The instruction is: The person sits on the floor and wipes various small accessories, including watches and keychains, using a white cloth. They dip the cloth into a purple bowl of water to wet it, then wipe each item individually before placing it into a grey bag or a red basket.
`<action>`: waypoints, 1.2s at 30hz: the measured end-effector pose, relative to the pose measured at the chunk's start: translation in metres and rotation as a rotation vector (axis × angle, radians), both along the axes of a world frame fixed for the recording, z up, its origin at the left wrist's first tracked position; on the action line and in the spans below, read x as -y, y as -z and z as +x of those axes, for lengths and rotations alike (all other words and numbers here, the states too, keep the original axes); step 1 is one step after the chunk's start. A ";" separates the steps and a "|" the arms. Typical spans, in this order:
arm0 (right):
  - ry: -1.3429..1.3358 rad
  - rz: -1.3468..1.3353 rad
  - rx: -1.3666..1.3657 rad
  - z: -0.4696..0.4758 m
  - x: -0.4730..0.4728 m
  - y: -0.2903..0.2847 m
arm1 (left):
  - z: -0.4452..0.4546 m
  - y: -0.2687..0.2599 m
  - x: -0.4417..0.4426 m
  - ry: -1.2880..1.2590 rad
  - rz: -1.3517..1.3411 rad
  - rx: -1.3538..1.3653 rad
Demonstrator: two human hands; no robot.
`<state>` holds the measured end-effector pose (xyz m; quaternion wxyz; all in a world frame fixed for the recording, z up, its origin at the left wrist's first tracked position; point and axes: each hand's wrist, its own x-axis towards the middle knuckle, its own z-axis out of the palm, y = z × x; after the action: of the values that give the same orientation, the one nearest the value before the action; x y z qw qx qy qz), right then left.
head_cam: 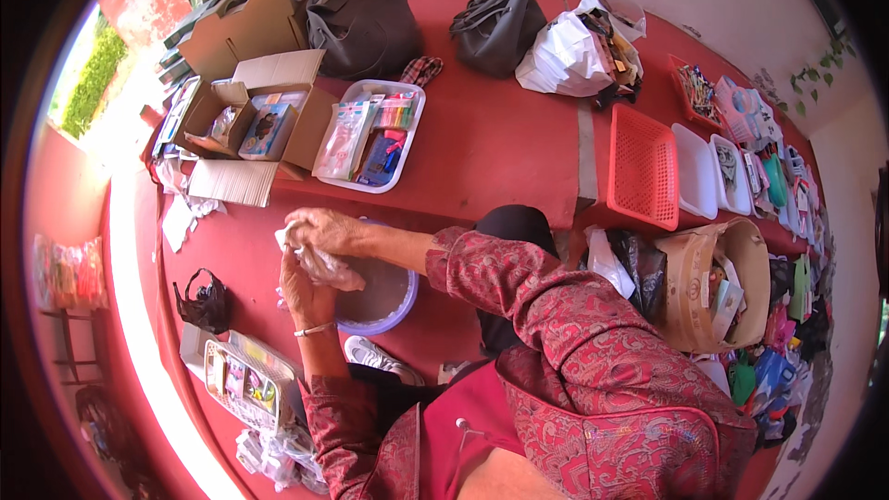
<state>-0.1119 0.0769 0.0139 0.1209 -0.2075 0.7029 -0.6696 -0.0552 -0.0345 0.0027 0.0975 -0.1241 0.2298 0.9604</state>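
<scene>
A crumpled pale cloth point(332, 269) is bunched between both hands, over the left part of a light purple-rimmed basin point(411, 292). My right hand point(323, 230) grips its upper part from the far side. Below it, my left hand point(305, 288), with a bracelet at the wrist, holds the cloth from the near left. The basin stands on the red floor and has greyish water in it. My hands and the cloth hide its left side. A grey-and-white shoe point(378, 355) is just in front of the basin.
On the red ledge ahead are an open cardboard box point(305, 128), a white tray point(417, 111) of packaged stationery, and two dark bags point(364, 28). A red plastic basket point(642, 167) sits at right, above a large carton point(684, 285). A white basket point(239, 403) stands at left.
</scene>
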 end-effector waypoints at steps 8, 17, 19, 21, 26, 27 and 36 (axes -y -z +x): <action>0.300 0.224 -0.013 -0.006 0.004 0.037 | 0.004 0.006 -0.012 0.113 0.141 -0.057; 0.414 0.377 -0.194 -0.036 -0.014 0.055 | 0.011 -0.018 0.031 0.065 0.067 -0.329; 0.041 -0.202 0.305 -0.015 0.007 0.058 | 0.008 -0.011 0.017 0.196 0.173 -0.244; -0.146 -0.594 1.165 0.006 0.020 0.045 | 0.002 0.016 0.022 0.115 0.022 -0.133; -0.090 -0.536 0.781 -0.010 0.001 0.065 | -0.003 -0.020 -0.009 -0.098 -0.512 -0.088; -0.057 -0.518 0.769 0.005 -0.003 0.032 | 0.000 -0.015 0.004 -0.192 -0.726 0.008; 0.060 0.071 0.615 0.031 -0.019 -0.020 | 0.013 0.015 -0.004 0.212 -0.248 -0.074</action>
<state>-0.0805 0.0960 0.0343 0.3155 0.0300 0.6620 -0.6793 -0.0422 -0.0305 -0.0120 0.1737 -0.0750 0.3617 0.9129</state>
